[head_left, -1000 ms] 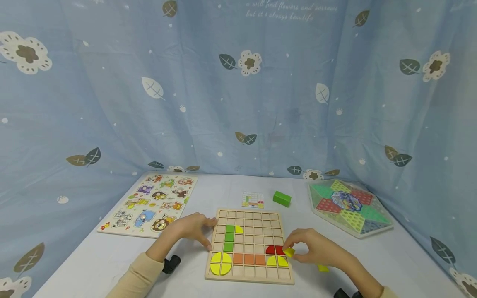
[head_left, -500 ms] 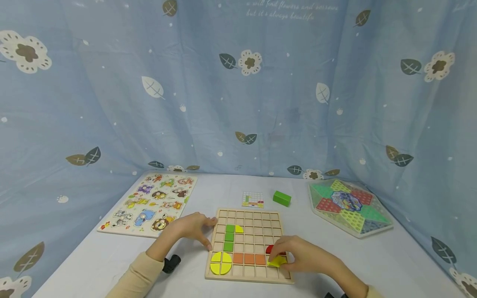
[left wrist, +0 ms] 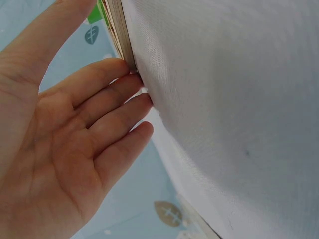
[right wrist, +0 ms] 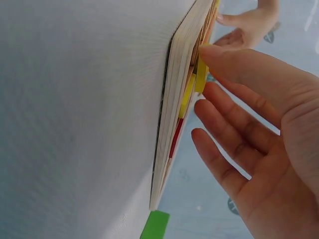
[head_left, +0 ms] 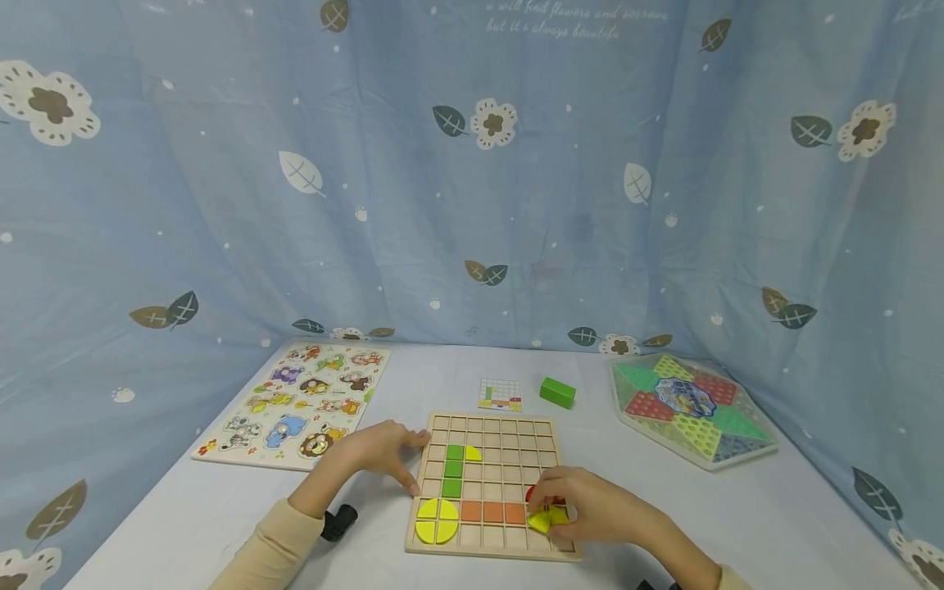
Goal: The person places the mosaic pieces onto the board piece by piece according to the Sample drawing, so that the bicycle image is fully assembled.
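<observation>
My right hand is over the lower right of the wooden grid board, pinching a yellow quarter-circle piece between thumb and fingers. In the right wrist view this held piece tilts above another yellow piece lying in the board. Red pieces just behind are partly covered by my fingers. My left hand touches the board's left edge, its fingers and thumb spread. The board also bears green squares, orange squares, a yellow quarter and a yellow circle of quarters.
A small pattern card and a green block lie behind the board. An animal puzzle board is at the left. At the right sits a hexagonal Chinese checkers box. A blue patterned curtain hangs behind the table.
My right hand has moved left from the board's right edge, carrying the yellow quarter-circle over the lower right cells, and the piece has turned slightly. My left hand stays put.
</observation>
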{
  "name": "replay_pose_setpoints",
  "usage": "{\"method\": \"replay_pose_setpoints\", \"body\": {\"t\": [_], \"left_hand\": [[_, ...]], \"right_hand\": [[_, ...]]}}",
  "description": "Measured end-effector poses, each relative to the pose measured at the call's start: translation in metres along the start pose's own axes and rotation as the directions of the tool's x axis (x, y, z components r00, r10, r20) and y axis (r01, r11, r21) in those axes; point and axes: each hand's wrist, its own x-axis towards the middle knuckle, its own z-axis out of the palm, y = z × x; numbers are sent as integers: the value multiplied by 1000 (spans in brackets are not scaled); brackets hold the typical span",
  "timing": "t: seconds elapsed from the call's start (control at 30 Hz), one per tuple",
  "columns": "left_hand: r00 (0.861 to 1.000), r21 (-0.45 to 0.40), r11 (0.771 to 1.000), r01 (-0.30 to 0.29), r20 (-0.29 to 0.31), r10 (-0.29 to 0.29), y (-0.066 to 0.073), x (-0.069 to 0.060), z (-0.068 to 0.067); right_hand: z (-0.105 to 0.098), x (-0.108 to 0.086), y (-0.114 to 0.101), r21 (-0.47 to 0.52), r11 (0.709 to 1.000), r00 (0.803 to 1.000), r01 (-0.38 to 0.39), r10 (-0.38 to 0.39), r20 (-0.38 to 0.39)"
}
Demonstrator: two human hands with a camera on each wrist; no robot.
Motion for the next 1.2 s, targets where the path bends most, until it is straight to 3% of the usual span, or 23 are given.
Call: {"method": "replay_pose_setpoints", "body": {"t": [0.2, 0.37, 0.67, 0.97, 1.2], "left_hand": [[1000, 4, 1000, 2, -1, -2, 0, 0, 0], [1000, 2, 1000, -4, -2, 4, 0, 0, 0], [1000, 1, 1000, -4, -1, 4, 1, 0, 0], [1000, 7, 1000, 11, 2, -11, 1, 0, 0], [1000, -5, 1000, 0, 0, 0, 1, -1, 0]], "right_hand": [[0, 0, 0, 11, 998, 998, -66, 66, 12], [1, 1, -1, 40, 996, 996, -75, 73, 55], [2, 3, 0, 65, 998, 996, 25, -31, 81], [2, 1, -1, 20, 999, 999, -35, 34, 29], [0, 2, 1, -12, 998, 998, 63, -63, 29]]}}
